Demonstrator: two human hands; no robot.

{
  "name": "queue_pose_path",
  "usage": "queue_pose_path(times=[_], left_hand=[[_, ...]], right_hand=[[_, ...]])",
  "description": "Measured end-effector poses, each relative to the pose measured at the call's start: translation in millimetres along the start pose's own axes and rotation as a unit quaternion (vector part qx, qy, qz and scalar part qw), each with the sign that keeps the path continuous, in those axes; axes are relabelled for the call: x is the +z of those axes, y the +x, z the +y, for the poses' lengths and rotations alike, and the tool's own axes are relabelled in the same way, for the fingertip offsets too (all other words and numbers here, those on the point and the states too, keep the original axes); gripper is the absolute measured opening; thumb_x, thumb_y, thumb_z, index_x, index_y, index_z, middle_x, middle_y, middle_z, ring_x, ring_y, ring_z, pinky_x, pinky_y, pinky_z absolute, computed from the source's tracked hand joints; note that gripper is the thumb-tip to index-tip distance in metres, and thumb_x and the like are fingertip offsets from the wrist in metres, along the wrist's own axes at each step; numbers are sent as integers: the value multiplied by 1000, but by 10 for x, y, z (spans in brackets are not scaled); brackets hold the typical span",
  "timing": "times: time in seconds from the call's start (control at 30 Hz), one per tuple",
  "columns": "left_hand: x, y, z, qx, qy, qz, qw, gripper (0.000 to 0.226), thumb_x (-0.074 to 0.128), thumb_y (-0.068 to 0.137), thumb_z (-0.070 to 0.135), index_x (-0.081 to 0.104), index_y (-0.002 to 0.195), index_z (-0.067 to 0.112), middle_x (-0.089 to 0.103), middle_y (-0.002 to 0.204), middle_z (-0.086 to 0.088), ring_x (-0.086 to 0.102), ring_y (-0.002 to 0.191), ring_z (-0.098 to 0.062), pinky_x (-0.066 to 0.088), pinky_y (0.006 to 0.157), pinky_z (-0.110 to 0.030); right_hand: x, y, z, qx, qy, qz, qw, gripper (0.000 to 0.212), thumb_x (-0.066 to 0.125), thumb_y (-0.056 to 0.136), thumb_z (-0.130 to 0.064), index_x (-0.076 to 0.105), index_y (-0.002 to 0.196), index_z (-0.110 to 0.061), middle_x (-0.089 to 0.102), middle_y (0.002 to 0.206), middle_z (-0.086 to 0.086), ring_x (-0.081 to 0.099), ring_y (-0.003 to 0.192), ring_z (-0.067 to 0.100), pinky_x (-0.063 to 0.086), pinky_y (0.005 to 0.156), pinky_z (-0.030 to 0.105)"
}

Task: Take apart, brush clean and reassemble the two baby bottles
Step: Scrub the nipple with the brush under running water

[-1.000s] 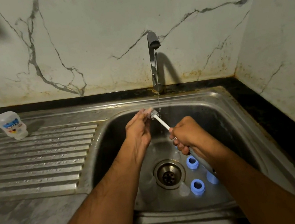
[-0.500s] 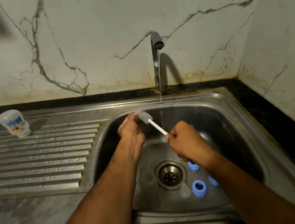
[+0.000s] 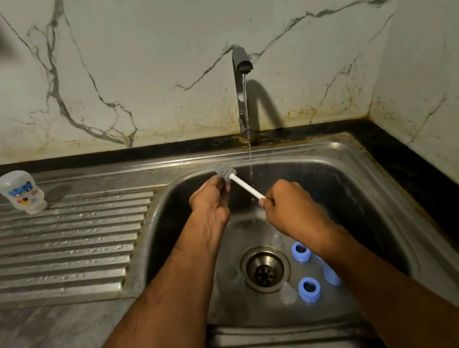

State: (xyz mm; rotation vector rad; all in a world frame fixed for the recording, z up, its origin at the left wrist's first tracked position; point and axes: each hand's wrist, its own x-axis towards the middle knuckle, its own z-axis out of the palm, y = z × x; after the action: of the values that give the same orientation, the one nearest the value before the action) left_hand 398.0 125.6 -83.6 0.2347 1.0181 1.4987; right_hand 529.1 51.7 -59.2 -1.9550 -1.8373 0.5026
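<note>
Over the sink's (image 3: 373, 168) back edge, the right hand (image 3: 292, 212) gripped the brush (image 3: 240, 182) while the left hand (image 3: 210, 200) pinched its bristles — a wet slip could likely drop it among the blue rings (image 3: 309, 288) near the drain.

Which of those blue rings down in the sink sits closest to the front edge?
The blue ring just right of the drain, hole facing up. The other ring lies farther back, nearer the right hand.

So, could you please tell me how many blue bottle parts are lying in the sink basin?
3: one blue ring right of the drain, another blue ring nearer the front, and a third blue piece partly hidden by the right forearm. More may be hidden.
</note>
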Motion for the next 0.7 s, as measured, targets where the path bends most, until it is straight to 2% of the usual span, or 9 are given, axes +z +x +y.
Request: queue_pose_path(times=[0.1,0.2,0.23,0.3,0.4,0.5,0.53,0.63,0.7], left_hand=[[22,7,-73,13,48,-4,999,27,59,94,-4,63,120,-10,67,98,-19,64,80,-19,56,83,-29],[-25,83,-46,32,75,23,996,26,61,92,-5,65,118,-8,68,105,-20,66,78,-18,57,83,-30],[-37,95,-31,34,75,22,996,26,61,92,-5,65,118,-8,68,107,-21,66,79,-19,57,83,-30],[-26,75,-23,39,99,3,994,26,62,92,-3,66,117,-8,70,105,-19,67,84,-20,56,86,-31],[24,27,-47,51,136,-25,989,23,64,90,-4,68,112,-7,71,90,-13,66,77,-17,56,75,-25],[15,79,-71,81,185,-8,979,21,70,86,-3,71,106,-5,73,91,-13,68,78,-17,57,61,-19],[-2,108,-73,96,199,6,975,21,71,85,-3,72,106,-5,74,95,-15,69,79,-18,57,63,-19],[-46,175,-60,127,220,36,967,23,69,87,-2,72,110,-4,74,103,-16,71,93,-22,58,87,-29],[-37,139,-71,136,267,12,954,18,71,86,0,74,104,1,75,100,-11,71,92,-18,57,88,-29]], right_hand=[[-46,33,56,-2,1,6,1000,27,58,101,-32,68,91,-10,65,85,10,65,81,27,51,69,36],[-20,-9,92,-15,0,-20,1000,30,59,100,-32,57,74,-17,57,71,3,57,64,18,45,56,30],[-17,-13,88,-18,0,-24,1000,30,60,100,-31,55,73,-18,55,69,2,55,62,16,42,53,28],[-39,13,68,-13,2,-12,1000,26,60,100,-31,62,81,-13,61,76,5,61,69,21,49,60,32],[-88,33,43,9,-3,11,1000,25,59,100,-31,69,97,-9,68,92,11,67,87,27,56,75,38],[-60,-4,48,0,-6,4,1000,23,58,101,-31,68,97,-10,64,88,8,67,87,26,54,72,36],[-44,-10,55,-4,-6,-2,1000,23,58,101,-31,67,96,-11,62,85,6,67,85,26,52,69,35],[0,2,67,-9,-3,-13,1000,21,59,100,-32,64,90,-14,62,81,4,66,79,23,47,61,30],[-5,40,54,1,-4,5,1000,21,61,99,-31,61,85,-16,61,81,4,62,76,21,45,60,31]])
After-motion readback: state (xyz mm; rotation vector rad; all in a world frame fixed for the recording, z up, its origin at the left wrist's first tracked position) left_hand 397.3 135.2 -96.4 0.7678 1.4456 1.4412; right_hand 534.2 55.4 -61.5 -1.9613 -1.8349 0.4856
